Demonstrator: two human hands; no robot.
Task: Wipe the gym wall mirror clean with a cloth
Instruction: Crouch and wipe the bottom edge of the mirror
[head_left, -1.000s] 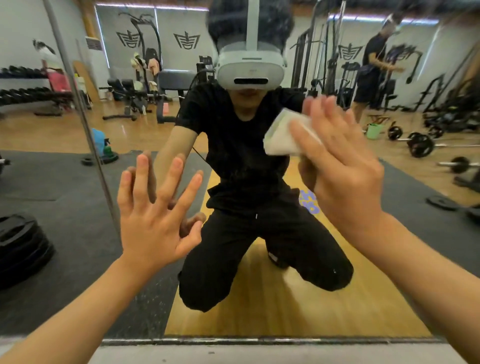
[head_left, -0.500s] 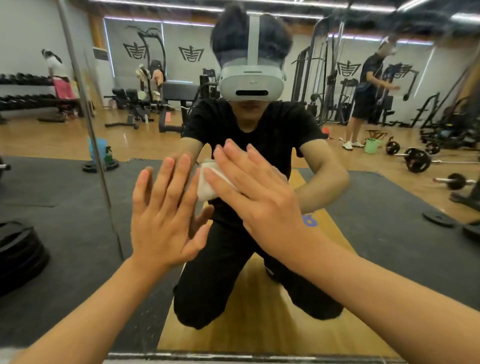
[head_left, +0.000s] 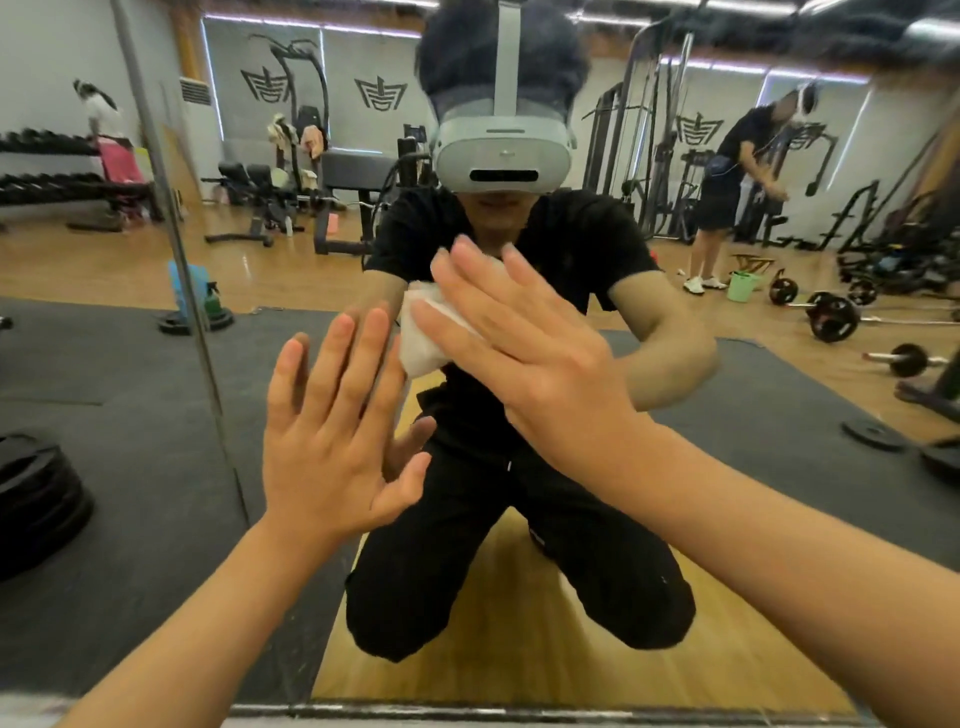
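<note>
Gym mirror (head_left: 130, 467) fills the frame; at centre the right hand (head_left: 530, 358) presses the cloth (head_left: 418, 343) flat-fingered, left hand (head_left: 332, 447) splayed beside; overlapping strokes should clean best.

White cloth (head_left: 422, 340), black clothes (head_left: 519, 426)

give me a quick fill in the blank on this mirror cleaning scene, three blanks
1. The right hand presses a white ____ against the mirror.
2. The left hand lies flat on the mirror and holds ____.
3. The bucket reflected on the gym floor is coloured ____.
Missing words: cloth; nothing; green.
</note>
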